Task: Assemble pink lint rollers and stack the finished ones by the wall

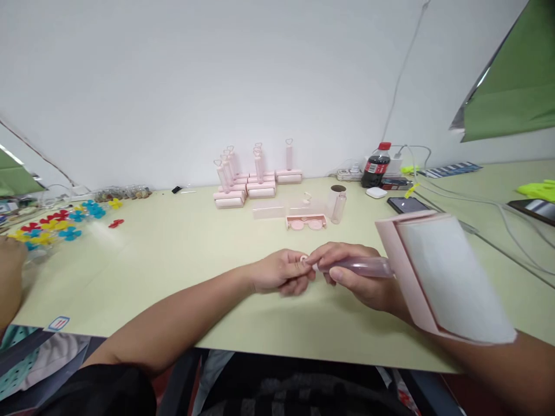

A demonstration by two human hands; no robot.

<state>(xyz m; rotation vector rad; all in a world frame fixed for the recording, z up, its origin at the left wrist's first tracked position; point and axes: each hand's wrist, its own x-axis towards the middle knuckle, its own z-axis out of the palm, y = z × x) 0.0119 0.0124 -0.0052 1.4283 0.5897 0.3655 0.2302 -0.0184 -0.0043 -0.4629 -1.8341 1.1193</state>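
Note:
My right hand (359,286) is wrapped round the clear pink handle of a lint roller (459,277), whose white roll and pink cover tilt up over my right forearm. At the handle's other end, my left hand (284,273) pinches a small pale ring (304,259), probably the hanging loop. The fingertips of both hands meet there and partly hide the joint. Beyond my hands lies a shallow pink tray (306,218) with a glasses-shaped pink piece in it. Clear pink covers (269,209) and a clear pink tube (338,208) are just behind.
Several lint rollers (229,199) with heart loops stand by the wall. To the right are a cola bottle (376,166), a white case (376,192), a phone (407,204) and cables. Coloured flower-shaped pieces (56,225) and another person's arm (11,277) are at left.

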